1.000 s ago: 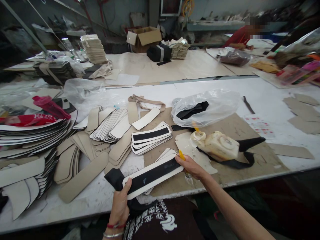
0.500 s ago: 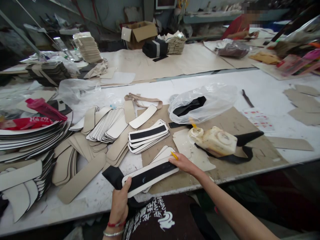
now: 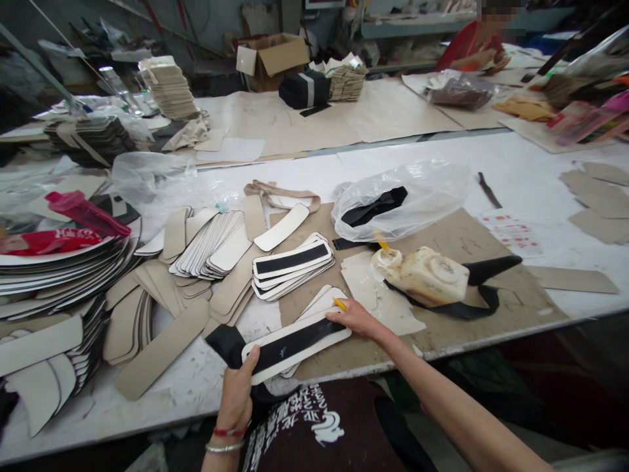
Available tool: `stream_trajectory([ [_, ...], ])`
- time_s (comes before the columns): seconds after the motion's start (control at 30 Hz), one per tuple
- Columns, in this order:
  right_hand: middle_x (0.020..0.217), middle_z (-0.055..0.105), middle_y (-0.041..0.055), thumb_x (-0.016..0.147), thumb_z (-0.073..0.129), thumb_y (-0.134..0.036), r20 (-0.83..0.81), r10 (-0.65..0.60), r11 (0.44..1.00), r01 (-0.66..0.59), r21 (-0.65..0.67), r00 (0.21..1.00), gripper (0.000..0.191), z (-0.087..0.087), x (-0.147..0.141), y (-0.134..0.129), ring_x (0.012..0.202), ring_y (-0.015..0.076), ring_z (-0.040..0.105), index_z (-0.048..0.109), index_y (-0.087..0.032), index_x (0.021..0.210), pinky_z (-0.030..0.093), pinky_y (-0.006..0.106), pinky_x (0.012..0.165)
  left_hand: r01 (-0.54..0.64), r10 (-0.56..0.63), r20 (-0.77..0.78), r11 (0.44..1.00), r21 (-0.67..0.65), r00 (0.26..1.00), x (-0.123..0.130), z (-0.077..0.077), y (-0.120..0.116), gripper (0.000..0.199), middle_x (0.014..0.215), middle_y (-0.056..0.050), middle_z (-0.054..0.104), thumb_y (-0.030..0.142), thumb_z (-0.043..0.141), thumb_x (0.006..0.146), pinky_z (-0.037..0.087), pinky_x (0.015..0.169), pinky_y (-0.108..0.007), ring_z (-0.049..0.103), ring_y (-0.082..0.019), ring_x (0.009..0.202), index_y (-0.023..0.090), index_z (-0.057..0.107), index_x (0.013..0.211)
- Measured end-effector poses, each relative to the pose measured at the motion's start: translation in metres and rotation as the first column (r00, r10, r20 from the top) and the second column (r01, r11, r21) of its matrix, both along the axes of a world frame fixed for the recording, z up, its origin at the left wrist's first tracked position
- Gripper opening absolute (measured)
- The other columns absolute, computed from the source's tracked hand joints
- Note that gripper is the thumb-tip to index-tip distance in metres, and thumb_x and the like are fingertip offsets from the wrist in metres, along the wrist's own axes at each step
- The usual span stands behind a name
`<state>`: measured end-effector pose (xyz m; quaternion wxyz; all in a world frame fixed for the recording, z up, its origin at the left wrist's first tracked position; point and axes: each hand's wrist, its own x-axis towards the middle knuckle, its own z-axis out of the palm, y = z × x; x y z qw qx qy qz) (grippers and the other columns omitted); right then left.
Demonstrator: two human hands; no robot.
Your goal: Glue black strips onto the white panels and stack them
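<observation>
We have the white round-cornered panel (image 3: 297,356), black strip (image 3: 295,341) along its middle, spanning both hands, long axis rising rightward. Left hand (image 3: 238,388) clasps the nearer end; right hand (image 3: 356,318) pinches the farther, yellow stick (image 3: 339,304) protruding.

2 yellow handles (image 3: 339,305), 2 bracelets (image 3: 225,448), 1 carton (image 3: 284,63)
</observation>
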<state>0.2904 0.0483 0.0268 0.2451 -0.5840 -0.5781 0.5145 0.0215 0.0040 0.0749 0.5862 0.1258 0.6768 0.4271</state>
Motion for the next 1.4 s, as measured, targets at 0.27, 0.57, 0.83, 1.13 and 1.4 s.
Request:
stream_trajectory([
  [0.27, 0.067, 0.050, -0.0016, 0.069, 0.056, -0.039, -0.139, -0.029, 0.999, 0.023, -0.045, 0.990, 0.023, 0.006, 0.003, 0.000, 0.063, 0.0117, 0.044, 0.051, -0.016, 0.069, 0.036, 0.022, 0.059, 0.023, -0.015, 0.080, 0.994, -0.103, 0.997, 0.000, -0.001, 0.001, 0.039, 0.080, -0.008, 0.069, 0.023, 0.067, 0.065, 0.051, 0.077, -0.035, 0.064, -0.021, 0.080, 0.013, 0.059, 0.101],
  [0.57, 0.058, 0.040, -0.0046, 0.076, 0.043, -0.045, -0.119, -0.200, 0.976, 0.187, -0.107, 0.973, 0.030, 0.022, 0.007, -0.004, 0.054, 0.0090, 0.036, 0.046, -0.017, 0.065, 0.032, 0.021, 0.054, 0.010, 0.004, 0.086, 0.988, -0.157, 0.996, -0.005, -0.005, 0.003, 0.038, 0.079, -0.009, 0.069, 0.024, 0.068, 0.064, 0.052, 0.072, -0.034, 0.064, -0.021, 0.075, 0.011, 0.060, 0.099],
  [0.83, 0.059, 0.046, -0.0037, 0.069, 0.054, -0.045, -0.016, -0.193, 0.978, 0.191, -0.078, 0.981, 0.029, 0.035, -0.001, -0.016, 0.056, 0.0109, 0.040, 0.053, -0.016, 0.069, 0.033, 0.022, 0.055, 0.008, 0.001, 0.081, 0.993, -0.118, 0.997, -0.012, -0.009, 0.004, 0.041, 0.078, -0.009, 0.068, 0.029, 0.071, 0.060, 0.052, 0.072, -0.034, 0.064, -0.022, 0.076, 0.010, 0.061, 0.096],
  [1.13, 0.053, 0.042, -0.0049, 0.071, 0.053, -0.042, -0.146, -0.224, 0.966, 0.200, -0.161, 0.964, 0.025, 0.060, -0.010, -0.027, 0.051, 0.0092, 0.036, 0.051, -0.017, 0.068, 0.031, 0.021, 0.051, 0.021, -0.008, 0.150, 0.996, -0.084, 0.989, -0.016, 0.002, 0.002, 0.045, 0.086, -0.008, 0.068, 0.026, 0.068, 0.064, 0.052, 0.070, -0.031, 0.064, -0.020, 0.076, 0.015, 0.057, 0.106],
  [1.4, 0.051, 0.031, -0.0080, 0.072, 0.050, -0.054, -0.287, -0.391, 0.889, 0.277, -0.365, 0.875, 0.037, 0.057, -0.016, -0.033, 0.042, 0.0041, 0.024, 0.039, -0.018, 0.067, 0.018, 0.018, 0.039, 0.027, -0.009, 0.216, 0.997, -0.076, 0.976, -0.019, 0.009, 0.000, 0.045, 0.090, -0.008, 0.067, 0.025, 0.066, 0.066, 0.052, 0.073, -0.032, 0.064, -0.020, 0.079, 0.016, 0.055, 0.109],
])
